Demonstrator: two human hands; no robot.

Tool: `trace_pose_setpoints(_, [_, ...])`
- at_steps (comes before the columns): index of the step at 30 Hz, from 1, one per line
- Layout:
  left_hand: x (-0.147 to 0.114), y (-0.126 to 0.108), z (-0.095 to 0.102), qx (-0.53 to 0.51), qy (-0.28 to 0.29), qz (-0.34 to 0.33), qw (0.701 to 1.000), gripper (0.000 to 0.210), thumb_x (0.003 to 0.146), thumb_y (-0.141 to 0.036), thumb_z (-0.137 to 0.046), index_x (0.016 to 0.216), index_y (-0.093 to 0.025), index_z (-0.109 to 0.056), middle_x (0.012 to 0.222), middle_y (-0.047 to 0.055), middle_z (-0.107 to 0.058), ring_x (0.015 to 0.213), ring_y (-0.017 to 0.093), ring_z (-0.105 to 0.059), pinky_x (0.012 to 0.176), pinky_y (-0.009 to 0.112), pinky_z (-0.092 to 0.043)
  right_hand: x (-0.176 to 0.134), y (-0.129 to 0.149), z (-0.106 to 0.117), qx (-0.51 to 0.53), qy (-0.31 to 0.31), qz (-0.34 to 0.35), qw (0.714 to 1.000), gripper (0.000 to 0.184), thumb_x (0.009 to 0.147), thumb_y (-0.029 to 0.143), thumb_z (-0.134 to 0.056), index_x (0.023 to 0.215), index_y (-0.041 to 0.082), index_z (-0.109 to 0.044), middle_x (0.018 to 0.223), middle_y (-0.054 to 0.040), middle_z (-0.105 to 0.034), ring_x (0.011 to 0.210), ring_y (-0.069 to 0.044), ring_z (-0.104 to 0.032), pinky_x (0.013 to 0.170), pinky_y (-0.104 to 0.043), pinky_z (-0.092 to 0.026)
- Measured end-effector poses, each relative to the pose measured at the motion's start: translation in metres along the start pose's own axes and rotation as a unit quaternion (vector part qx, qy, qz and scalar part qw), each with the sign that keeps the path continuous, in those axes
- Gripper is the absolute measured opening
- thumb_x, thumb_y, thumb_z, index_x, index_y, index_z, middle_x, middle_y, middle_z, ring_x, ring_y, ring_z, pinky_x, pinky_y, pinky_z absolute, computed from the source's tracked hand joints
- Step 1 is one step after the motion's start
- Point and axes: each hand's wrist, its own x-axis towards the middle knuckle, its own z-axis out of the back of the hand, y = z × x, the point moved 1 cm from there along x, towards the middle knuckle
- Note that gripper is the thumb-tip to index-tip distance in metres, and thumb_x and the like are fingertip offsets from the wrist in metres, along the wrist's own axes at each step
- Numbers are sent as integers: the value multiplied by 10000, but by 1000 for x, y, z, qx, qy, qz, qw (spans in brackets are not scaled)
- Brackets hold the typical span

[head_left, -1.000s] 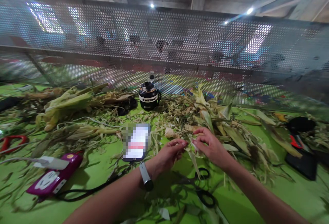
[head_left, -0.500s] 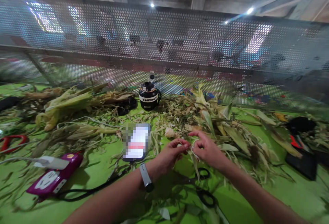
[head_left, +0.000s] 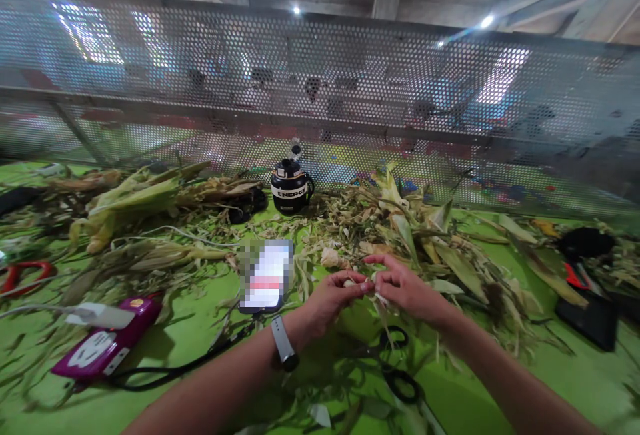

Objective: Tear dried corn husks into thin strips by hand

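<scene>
My left hand (head_left: 340,293), with a grey band on its wrist, is closed in a pinch on a small piece of corn husk (head_left: 353,282). Fingertip to fingertip with it, my right hand (head_left: 403,288) pinches a pale husk strip (head_left: 384,312) that hangs down below the fingers; its index finger points out to the left. Just beneath the hands lie scissors with black handles (head_left: 400,385) on the green tabletop (head_left: 465,398). A crumpled pale bit (head_left: 330,258) rests just beyond the left hand. The fingers partly hide what they hold.
A phone (head_left: 267,275) lies left of my hands, near a purple power bank (head_left: 113,342) with a black cable. Heaped dry corn husks (head_left: 415,228) spread behind. A black jug (head_left: 291,186) stands before a perforated metal screen (head_left: 340,88). Red-handled scissors (head_left: 25,276) are far left.
My right hand has shifted slightly, its fingers closing in against the left fingertips. The hanging husk strip has moved a little with it. The other things stay in place.
</scene>
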Motion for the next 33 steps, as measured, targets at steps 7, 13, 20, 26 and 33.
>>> trace_pose_setpoints(7, [-1, 0, 0, -1, -22, 10, 1000, 278, 576, -399, -782, 718, -176, -696, 742, 30, -625, 663, 119, -495, 585, 215, -328, 2, -1, 4, -17, -28, -9, 999, 445, 735, 316, -555, 1122, 149, -410, 531, 108, -388, 465, -72, -326, 456, -200, -243])
trace_pose_setpoints(13, [-1, -1, 2, 10, -17, 3, 1000, 283, 556, -351, -805, 753, -175, -704, 753, 21, -617, 648, 98, -476, 568, 199, -307, -1, 1, 1, -106, -34, 39, 993, 398, 810, 273, -489, 1175, 148, -391, 587, 82, -416, 520, -95, -389, 531, -221, -336])
trace_pose_setpoints(20, [-1, -3, 2, 25, -27, -32, 999, 264, 572, -358, -790, 710, -158, -685, 700, 9, -606, 590, 86, -441, 541, 202, -290, -7, 6, 7, -245, -13, 132, 960, 408, 902, 281, -407, 1285, 161, -333, 762, 2, -528, 729, -153, -506, 738, -295, -418])
trace_pose_setpoints(26, [-3, -2, -1, 28, -30, -83, 996, 303, 582, -318, -777, 833, -171, -697, 783, 31, -647, 710, 136, -536, 630, 222, -373, -4, 3, 2, -251, -38, 113, 961, 322, 911, 259, -353, 1218, 165, -372, 741, -2, -502, 691, -161, -485, 703, -305, -417])
trace_pose_setpoints(33, [-1, -4, 0, 74, -54, -124, 988, 334, 548, -347, -807, 779, -146, -672, 709, 2, -616, 568, 78, -473, 523, 196, -355, -6, 5, 2, -212, 1, 121, 970, 281, 917, 256, -338, 1184, 170, -356, 793, -17, -531, 708, -155, -497, 704, -295, -430])
